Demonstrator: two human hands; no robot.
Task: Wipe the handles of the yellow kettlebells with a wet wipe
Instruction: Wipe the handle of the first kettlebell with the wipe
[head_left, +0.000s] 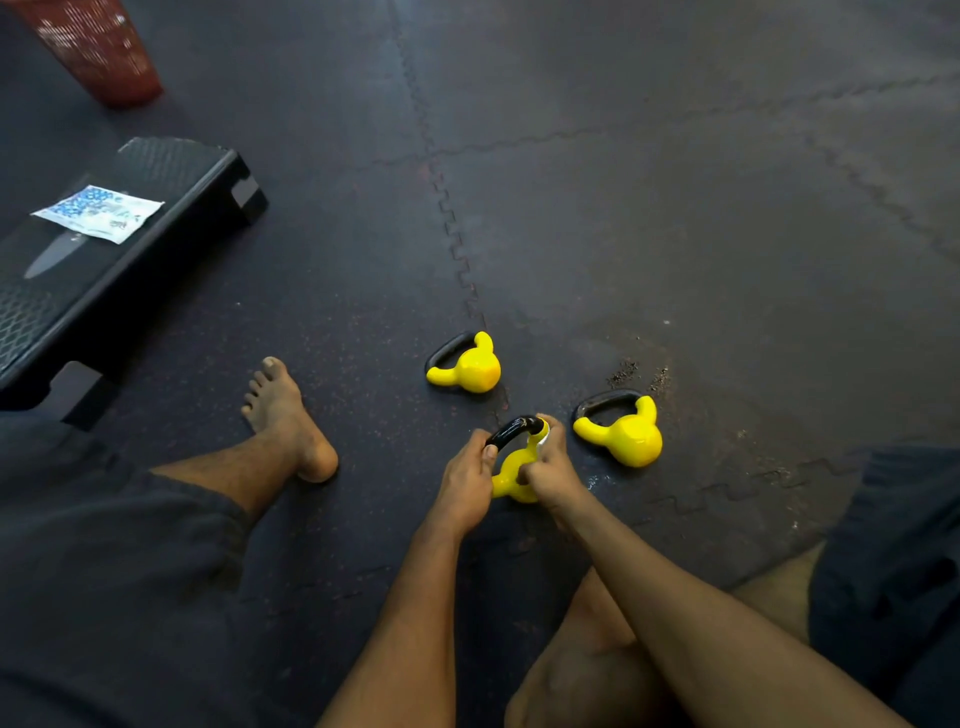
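Person sits on a dark rubber floor of interlocking tiles (675, 234), legs apart, bare left foot (285, 415) resting on it.

Three small glossy yellow kettlebells, each with a black loop handle set on two stubby yellow horns.

Near kettlebell (511, 473): between both hands, just ahead of the right knee. It is tilted, with its black loop handle (511, 430) pointing up and away. Cannot tell whether its base touches the floor.
- Left hand (467, 486) grasps the left side, thumb laid along the black loop.
- Right hand (553, 470) is clenched round the right horn. A scrap of white wet wipe (543, 439) shows between fingers and horn.

Far kettlebell (470, 366): on its side beyond the hands, loop flat on the floor, pointing far-left.

Right-side kettlebell (626, 434): on its side, near the right hand but apart from it, loop on the floor, pointing away.

Left of frame: black ribbed plastic step platform (156, 260), with a flat white-and-blue wipe packet (98, 213) lying on top. Upper-left corner: red mesh basket (93, 47), partly cut off.
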